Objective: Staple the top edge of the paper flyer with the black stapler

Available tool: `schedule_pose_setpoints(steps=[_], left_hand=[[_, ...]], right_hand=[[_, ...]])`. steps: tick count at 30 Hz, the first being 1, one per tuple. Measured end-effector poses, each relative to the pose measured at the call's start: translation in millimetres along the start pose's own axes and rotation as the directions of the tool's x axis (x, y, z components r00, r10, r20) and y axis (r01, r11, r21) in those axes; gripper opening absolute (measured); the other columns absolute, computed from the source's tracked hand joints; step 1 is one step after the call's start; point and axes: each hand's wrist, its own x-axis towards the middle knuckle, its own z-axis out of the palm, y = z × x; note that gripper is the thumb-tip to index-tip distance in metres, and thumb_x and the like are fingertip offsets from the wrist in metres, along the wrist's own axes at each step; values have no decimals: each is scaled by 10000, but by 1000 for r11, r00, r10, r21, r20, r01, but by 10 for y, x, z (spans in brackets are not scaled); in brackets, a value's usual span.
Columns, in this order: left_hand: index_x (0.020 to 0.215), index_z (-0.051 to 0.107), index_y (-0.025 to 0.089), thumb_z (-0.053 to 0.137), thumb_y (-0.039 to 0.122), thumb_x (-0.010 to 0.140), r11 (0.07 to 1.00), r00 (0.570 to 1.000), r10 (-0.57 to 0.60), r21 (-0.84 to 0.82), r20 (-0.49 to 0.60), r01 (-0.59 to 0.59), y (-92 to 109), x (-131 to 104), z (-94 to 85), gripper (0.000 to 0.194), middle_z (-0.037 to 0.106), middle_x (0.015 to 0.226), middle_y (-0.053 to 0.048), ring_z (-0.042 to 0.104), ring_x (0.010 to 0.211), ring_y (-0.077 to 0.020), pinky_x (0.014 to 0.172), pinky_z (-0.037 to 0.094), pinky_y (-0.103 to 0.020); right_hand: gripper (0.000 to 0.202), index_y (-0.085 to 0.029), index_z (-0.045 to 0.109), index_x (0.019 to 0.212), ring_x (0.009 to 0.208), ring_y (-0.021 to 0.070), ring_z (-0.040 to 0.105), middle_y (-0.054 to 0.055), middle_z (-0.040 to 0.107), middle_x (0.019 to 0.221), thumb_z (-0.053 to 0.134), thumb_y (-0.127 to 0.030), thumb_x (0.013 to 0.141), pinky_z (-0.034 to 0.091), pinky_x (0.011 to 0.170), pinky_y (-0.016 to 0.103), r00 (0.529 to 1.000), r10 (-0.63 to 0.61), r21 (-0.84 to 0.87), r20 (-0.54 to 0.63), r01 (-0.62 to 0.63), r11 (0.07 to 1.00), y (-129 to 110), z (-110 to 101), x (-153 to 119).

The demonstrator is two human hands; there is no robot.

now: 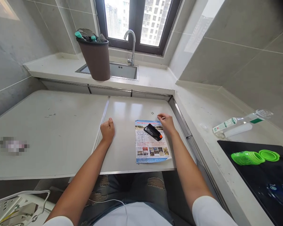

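My left hand [108, 130] rests as a closed fist on the white table [124, 147], close to the seam between its two halves; nothing shows in it. At the right edge of a printed leaflet [153, 153], my right hand [166, 121] has its thumb and fingertips pinched together. Whatever it may hold is too small to make out. A black stapler [153, 132] with an orange end lies slantwise on the leaflet, apart from both hands. Two tiny metal strips [152, 113], which look like staples, lie just beyond the leaflet, left of my right fingertips.
A brown bin [96, 58] with bottles in it stands by the sink [126, 71] and tap [132, 47]. To the right are a clear bottle [240, 124], a green container [247, 158] and a black hob [247, 175]. Dark bits [52, 115] dot the left half.
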Motion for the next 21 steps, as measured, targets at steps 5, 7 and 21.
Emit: schedule_pose_setpoints(steps=[5,7,21], left_hand=[[589,258,243,348,562,1101,1000,999,-11,-25,33,11,35,-15,-34,610,249,526,10,310,537,-160,566,234,-349],[592,240,242,341,576,1097,1000,998,8,-29,59,-6,42,-32,-42,613,255,536,7,306,542,-161,570,240,-349],[584,619,271,516,768,941,816,780,200,-541,593,202,1325,-482,-755,620,648,624,-97,638,620,-254,655,552,-435]], right_hand=[[282,-186,788,1113,1493,286,563,153,671,1539,572,-243,941,424,1277,538,991,-99,-91,87,107,990,96,392,188],[405,-150,729,1339,1612,291,438,183,530,1684,564,-298,999,332,1342,543,980,-96,-174,172,127,977,119,491,171],[548,-73,490,1602,1709,363,236,273,271,1798,386,-175,1074,194,1359,672,944,8,-363,330,119,924,-767,1584,266]])
